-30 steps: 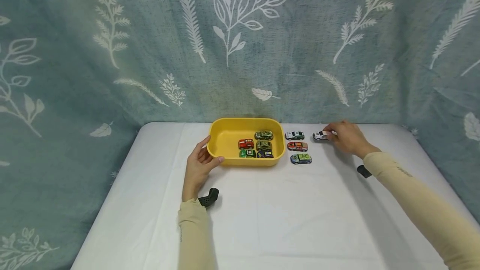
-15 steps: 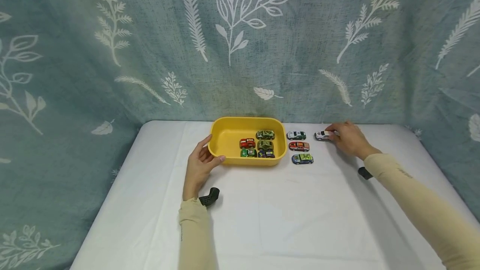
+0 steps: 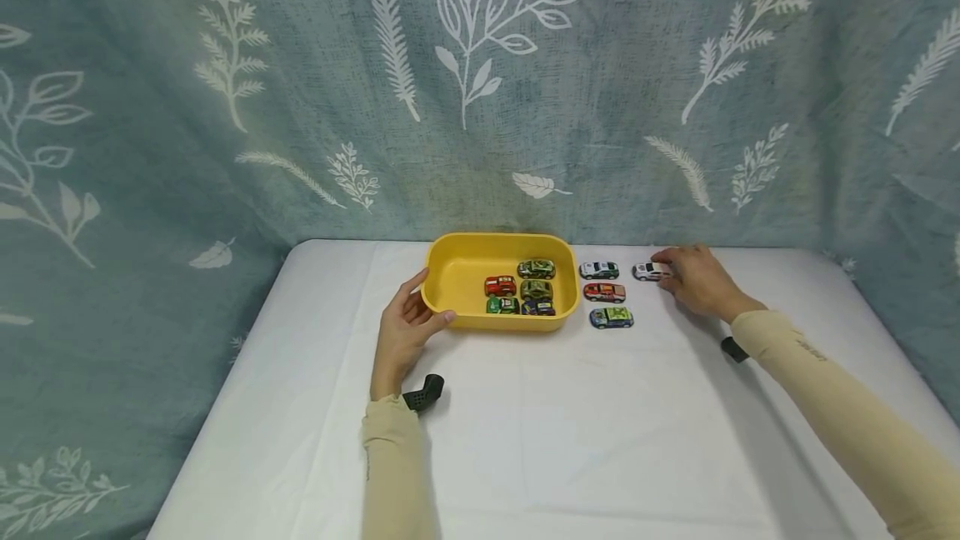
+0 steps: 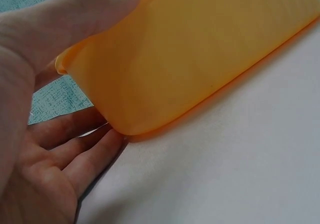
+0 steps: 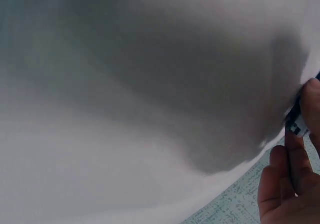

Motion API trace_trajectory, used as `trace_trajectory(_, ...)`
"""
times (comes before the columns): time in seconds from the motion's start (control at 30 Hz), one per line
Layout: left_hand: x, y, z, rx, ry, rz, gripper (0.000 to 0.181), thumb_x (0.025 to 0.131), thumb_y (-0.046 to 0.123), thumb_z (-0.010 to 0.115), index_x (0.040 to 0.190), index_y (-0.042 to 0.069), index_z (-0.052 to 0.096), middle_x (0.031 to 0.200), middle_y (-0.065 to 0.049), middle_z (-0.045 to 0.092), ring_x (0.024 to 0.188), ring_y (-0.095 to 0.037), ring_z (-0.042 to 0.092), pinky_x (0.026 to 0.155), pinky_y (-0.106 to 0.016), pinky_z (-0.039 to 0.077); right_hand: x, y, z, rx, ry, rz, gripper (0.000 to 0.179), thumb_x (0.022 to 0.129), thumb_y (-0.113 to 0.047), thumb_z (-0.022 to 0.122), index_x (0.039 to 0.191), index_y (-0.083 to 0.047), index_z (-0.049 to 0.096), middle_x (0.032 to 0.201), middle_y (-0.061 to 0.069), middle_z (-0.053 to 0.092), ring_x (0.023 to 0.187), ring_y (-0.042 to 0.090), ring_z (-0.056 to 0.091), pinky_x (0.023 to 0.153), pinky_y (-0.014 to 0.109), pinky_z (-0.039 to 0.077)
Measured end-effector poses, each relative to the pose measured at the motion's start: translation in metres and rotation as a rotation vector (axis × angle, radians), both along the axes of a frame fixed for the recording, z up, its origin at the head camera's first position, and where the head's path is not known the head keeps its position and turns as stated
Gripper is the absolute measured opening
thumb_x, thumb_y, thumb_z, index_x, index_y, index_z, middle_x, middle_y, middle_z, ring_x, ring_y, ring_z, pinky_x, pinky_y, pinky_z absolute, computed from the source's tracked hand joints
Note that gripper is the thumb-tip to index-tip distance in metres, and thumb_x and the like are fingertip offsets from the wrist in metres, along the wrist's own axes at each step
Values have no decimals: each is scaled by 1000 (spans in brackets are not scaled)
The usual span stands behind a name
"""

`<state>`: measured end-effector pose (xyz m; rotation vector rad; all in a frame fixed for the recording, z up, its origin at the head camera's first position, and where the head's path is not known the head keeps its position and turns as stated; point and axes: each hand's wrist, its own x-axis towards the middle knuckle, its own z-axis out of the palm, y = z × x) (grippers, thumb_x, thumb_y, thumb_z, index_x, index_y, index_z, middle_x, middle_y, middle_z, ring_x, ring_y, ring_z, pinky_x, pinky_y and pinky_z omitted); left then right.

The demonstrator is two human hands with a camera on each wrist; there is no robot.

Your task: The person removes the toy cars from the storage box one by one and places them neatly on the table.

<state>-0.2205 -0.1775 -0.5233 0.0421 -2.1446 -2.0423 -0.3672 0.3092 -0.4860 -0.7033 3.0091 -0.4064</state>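
At its left end, the yellow plastic bin (image 3: 502, 322) is held by my left hand (image 3: 402, 332). In the left wrist view the thumb (image 4: 95, 9) lies along the rim and the other fingers sit round the lower corner. Inside the bin are several toy cars, among them a red one (image 3: 500, 286) and a green one (image 3: 502, 305). Near the table's back edge, my right hand (image 3: 699, 277) pinches a white toy car (image 3: 651, 272) between thumb and fingers. The right wrist view shows only a small part of that car, mostly covered by the fingers.
Between the bin and my right hand, a column of three toy cars stands: a white-and-green one (image 3: 599, 270), a red one (image 3: 604, 292) and a blue-and-yellow one (image 3: 611, 317). A green leaf-print curtain (image 3: 480, 165) rises behind the white table (image 3: 600, 432).
The head view has shifted slightly, so everything appears a little further right. Both hands keep their holds, and the toy cars stay in the same arrangement.
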Motion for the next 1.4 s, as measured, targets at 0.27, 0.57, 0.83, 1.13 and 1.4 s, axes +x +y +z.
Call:
trace_trajectory(0.27,1,1,0,-24,-9,16,83,84,20,93,157,26,53,149,-17,61,137,-33,62,116,-44,52,0,3,-6,-67,-63,10,56,103,-11,67,151,7,45,136,35,60,131,55,51,113,68,32)
trace_trajectory(0.57,-1,-1,2,1,15,11,83,84,19,93,157,24,53,148,-18,61,137,-33,62,116,-44,52,0,8,-4,-68,-116,9,65,107,-21,65,159,5,36,152,38,43,139,58,37,115,72,30)
trace_trajectory(0.83,0,-2,4,4,4,5,84,85,19,92,158,19,51,149,-20,61,137,-34,62,116,-44,52,6,0,23,-61,-147,67,84,104,-33,71,159,10,25,144,40,50,135,61,42,112,77,33)
trace_trajectory(1.13,-2,-1,1,15,32,5,84,85,19,92,159,19,51,149,-21,60,137,-35,62,115,-46,53,20,-78,87,-20,-19,149,63,110,-35,59,153,8,43,151,34,49,139,54,47,114,72,40)
trace_trajectory(1.4,-1,-1,0,20,30,-3,85,84,18,93,159,19,51,151,-21,60,138,-36,62,115,-44,53,32,-164,114,-7,-2,311,41,107,-34,66,138,-8,64,163,25,41,151,48,35,122,71,33)
